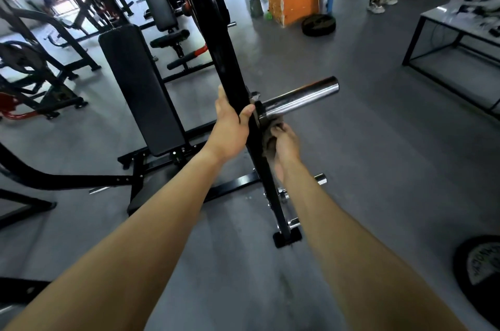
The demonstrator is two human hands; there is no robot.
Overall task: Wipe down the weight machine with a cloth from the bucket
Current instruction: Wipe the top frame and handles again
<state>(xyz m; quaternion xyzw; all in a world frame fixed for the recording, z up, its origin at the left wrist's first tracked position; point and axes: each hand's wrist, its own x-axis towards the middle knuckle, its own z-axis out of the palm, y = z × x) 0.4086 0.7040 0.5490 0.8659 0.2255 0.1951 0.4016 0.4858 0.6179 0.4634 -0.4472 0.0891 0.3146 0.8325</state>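
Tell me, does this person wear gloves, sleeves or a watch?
No gloves, sleeves, watch or bands show. The left hand and right hand are bare, as are both forearms to the picture's edge. The right hand is slightly blurred, so a thin ring could escape notice.

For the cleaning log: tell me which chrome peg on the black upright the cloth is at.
The thick top peg: the right hand holds the cloth just under its base. The two thin pegs lower down sit clear of it.
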